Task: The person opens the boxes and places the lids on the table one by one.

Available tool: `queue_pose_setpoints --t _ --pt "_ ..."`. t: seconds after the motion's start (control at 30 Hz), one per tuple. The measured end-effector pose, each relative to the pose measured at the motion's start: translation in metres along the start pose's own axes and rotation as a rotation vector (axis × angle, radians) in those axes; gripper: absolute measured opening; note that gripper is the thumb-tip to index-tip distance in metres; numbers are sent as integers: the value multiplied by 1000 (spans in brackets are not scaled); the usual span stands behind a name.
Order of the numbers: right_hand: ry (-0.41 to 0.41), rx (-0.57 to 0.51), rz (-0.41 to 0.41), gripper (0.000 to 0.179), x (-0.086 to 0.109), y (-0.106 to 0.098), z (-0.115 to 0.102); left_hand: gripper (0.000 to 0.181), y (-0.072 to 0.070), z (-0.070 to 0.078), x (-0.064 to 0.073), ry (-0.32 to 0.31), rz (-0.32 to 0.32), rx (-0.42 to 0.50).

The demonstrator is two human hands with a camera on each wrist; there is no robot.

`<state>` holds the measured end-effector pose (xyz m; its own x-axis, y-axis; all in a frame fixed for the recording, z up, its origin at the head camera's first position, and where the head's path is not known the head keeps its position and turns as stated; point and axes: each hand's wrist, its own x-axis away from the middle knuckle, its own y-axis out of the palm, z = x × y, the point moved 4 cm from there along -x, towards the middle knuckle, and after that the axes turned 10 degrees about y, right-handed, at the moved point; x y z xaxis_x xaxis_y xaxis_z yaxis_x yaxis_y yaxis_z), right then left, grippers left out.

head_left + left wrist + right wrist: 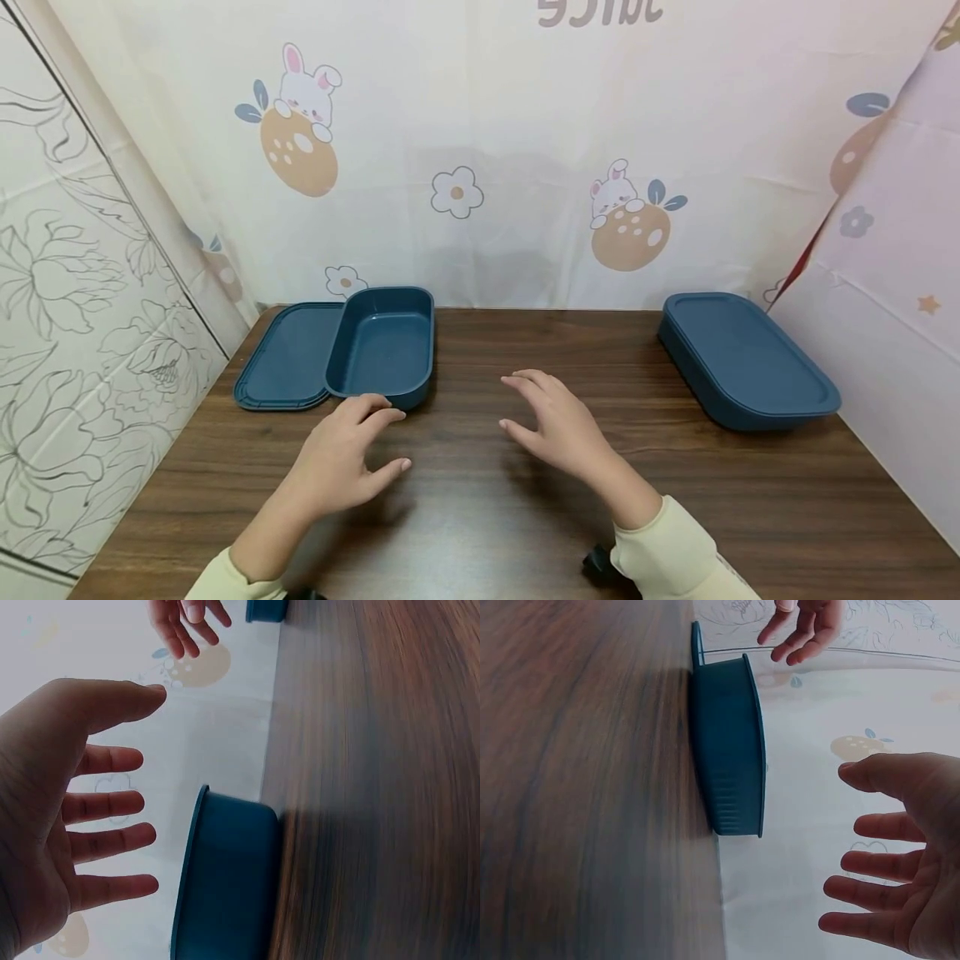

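Both hands hover over the table with nothing held. In the head view the left hand [341, 458] is just in front of an uncovered blue plastic food container [386, 350], its fingertips overlapping the near rim there; the left wrist view shows those fingers spread apart from the container wall [229, 885]. Nothing is inside the container. Its blue lid [288, 358] lies flat at its left, partly under the container's edge. My right hand [558, 425] hangs over the middle of the table, fingers loosely extended, between the container and a second blue container with its lid on [750, 358].
The dark wood table [480, 517] ends at a white printed curtain [510, 208] along the back. A flower-patterned panel [90, 333] borders the left, and more printed cloth [885, 333] hangs at the right, close beside the lidded container.
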<state>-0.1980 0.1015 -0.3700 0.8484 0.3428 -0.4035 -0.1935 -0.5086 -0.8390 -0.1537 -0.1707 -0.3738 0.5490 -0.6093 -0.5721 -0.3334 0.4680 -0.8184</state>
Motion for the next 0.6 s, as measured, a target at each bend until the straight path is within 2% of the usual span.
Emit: queue_pose_setpoints --t 0.4,0.6 --pt "-8 55 31 53 17 -15 12 49 12 10 -14 53 12 17" --pt "-23 68 69 53 22 -25 21 46 18 13 -20 65 -3 38"
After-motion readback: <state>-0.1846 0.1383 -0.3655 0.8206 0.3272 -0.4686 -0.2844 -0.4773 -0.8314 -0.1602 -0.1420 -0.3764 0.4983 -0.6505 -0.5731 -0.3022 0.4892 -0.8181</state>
